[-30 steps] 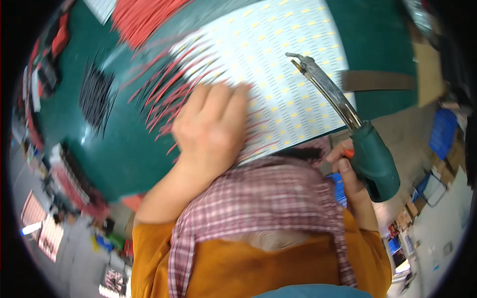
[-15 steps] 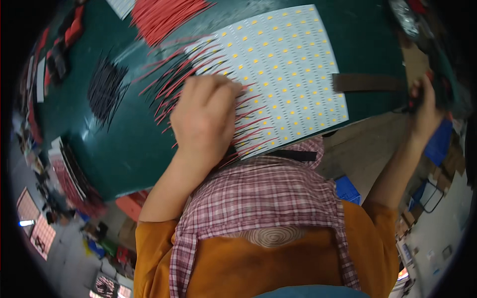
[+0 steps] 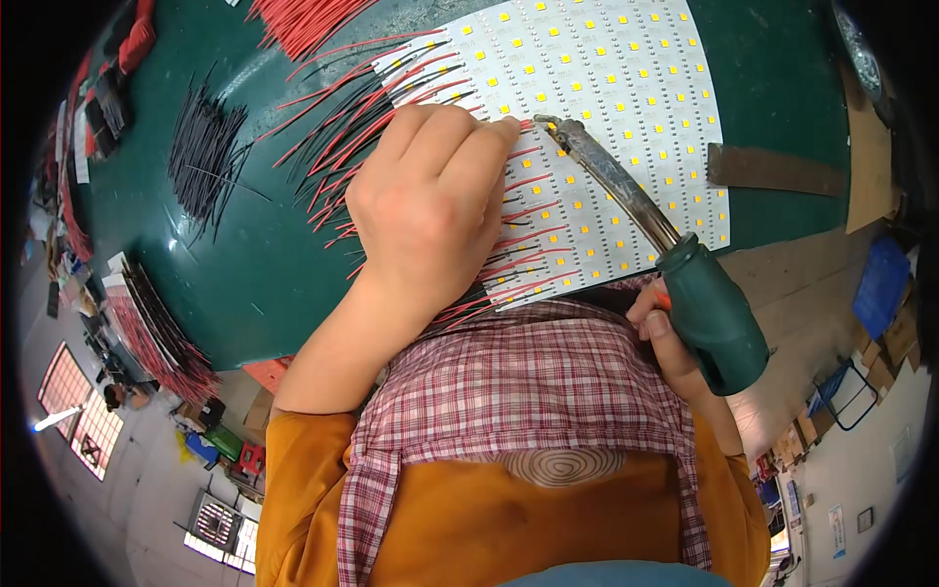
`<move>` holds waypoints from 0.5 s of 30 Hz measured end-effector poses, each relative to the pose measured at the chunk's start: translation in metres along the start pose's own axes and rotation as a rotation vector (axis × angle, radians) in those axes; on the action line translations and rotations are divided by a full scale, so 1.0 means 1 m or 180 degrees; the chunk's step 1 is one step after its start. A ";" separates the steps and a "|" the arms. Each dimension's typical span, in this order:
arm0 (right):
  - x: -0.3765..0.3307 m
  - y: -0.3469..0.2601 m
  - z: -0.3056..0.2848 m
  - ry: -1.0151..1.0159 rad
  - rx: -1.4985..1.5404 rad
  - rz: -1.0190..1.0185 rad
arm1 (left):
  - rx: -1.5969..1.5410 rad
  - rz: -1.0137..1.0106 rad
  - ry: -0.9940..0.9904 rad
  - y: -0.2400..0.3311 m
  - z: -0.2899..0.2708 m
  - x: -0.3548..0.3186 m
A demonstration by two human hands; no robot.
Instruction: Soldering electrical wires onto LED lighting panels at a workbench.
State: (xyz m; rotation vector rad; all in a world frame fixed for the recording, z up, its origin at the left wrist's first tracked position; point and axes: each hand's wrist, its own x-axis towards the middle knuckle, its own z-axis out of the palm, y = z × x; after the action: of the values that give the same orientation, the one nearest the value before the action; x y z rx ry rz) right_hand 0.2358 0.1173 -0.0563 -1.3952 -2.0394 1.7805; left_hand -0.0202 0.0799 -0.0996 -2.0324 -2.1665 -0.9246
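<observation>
My left hand (image 3: 425,201) is closed in a pinch, its fingertips on a red wire (image 3: 527,125) whose end lies against a white LED panel (image 3: 675,93). Rows of yellow LEDs cover the panel. My right hand (image 3: 677,344) is wrapped round the green handle of a soldering iron (image 3: 626,186), partly hidden behind it. The iron's tip reaches the panel right beside the wire's end. Along the panel's left side, several red and black wires (image 3: 337,147) fan out, some of them hidden under my left hand.
A pile of black wires (image 3: 205,157) and a bundle of red wires (image 3: 303,22) lie on the green table (image 3: 284,303). At the table's left edge sits a strip with wires attached (image 3: 152,328). A flat brown bar (image 3: 778,172) rests on the panel's right edge.
My right hand has come in from the far right with the soldering iron, its tip now at the panel. My left hand has shifted slightly right and stays in a pinch.
</observation>
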 end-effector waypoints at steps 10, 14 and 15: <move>-0.001 0.006 0.001 0.0102 0.0008 0.0088 | 0.0188 0.0207 0.0032 0.003 0.003 0.001; -0.002 0.012 0.001 0.0092 -0.0823 -0.0182 | 0.0228 0.0237 0.0028 0.003 0.003 0.002; -0.002 0.011 0.001 0.0047 -0.1005 -0.0236 | 0.0218 0.0239 0.0034 0.003 0.003 0.002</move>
State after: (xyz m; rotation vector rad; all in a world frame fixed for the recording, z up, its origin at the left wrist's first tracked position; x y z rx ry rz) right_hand 0.2429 0.1141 -0.0646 -1.3767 -2.4109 1.4621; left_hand -0.0166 0.0827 -0.0999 -2.0567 -2.0706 -0.8390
